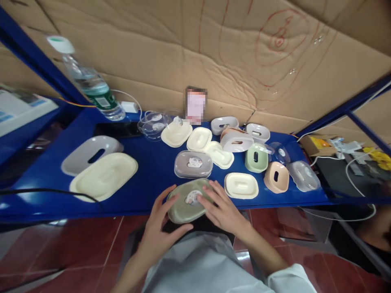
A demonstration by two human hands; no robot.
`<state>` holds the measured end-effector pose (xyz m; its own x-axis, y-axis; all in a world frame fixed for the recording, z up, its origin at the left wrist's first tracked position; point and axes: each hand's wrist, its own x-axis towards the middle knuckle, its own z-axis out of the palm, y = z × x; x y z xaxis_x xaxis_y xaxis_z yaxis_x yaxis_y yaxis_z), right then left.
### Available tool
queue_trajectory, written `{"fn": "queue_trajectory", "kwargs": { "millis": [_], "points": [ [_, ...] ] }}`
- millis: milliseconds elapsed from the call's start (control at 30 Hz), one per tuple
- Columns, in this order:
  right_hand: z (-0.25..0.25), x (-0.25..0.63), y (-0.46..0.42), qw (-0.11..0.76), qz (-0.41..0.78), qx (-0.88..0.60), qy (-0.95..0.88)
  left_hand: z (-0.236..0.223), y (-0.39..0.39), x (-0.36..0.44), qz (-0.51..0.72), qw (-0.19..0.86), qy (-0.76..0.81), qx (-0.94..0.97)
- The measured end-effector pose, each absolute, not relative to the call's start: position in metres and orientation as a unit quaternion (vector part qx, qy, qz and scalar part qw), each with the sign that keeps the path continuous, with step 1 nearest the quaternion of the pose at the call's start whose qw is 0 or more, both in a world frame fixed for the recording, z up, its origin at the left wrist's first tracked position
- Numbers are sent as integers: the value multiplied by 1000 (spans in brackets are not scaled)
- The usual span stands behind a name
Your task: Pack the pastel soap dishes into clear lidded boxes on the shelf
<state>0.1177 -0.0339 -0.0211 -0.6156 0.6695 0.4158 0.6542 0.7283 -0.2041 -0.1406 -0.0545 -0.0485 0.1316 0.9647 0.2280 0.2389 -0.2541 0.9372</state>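
A green oval box [180,209] with a clear cover and a round white sticker [193,197] is held at the table's front edge. My left hand [160,221] grips its left side, fingers curled over the rim and thumb stretched below. From the right, my right hand [222,207] lies over the cover, with fingertips on the sticker and the far rim. Just behind stands a grey box [180,165] with a clear cover and a similar sticker. A cream lid [241,185] lies flat to the right of my right hand.
More cream lids [177,134] and a large one [104,177] lie on the blue table [152,183]. Further boxes include green [256,162], peach [276,183] and grey [87,154]. A water bottle [102,95] stands back left. A black cable [45,190] crosses the left front.
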Motion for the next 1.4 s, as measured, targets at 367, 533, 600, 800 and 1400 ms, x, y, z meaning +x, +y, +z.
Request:
{"fn": "queue_trajectory", "kwargs": {
  "millis": [367, 533, 600, 800, 1400],
  "points": [
    [-25, 112, -33, 254, 13, -376, -891, -49, -48, -143, 472, 478, 432, 602],
    [-18, 125, -27, 258, 3, -363, -895, -29, -31, -136, 414, 447, 431, 665],
    [-18, 131, -24, 254, 11, -365, -896, -22, -24, -132, 417, 454, 415, 669],
    [-36, 135, -25, 338, 5, -370, -865, -16, -23, -116, 492, 528, 385, 575],
    [-12, 149, -12, 290, 216, -358, -861, -33, -33, -124, 493, 576, 372, 535]
  ]
}}
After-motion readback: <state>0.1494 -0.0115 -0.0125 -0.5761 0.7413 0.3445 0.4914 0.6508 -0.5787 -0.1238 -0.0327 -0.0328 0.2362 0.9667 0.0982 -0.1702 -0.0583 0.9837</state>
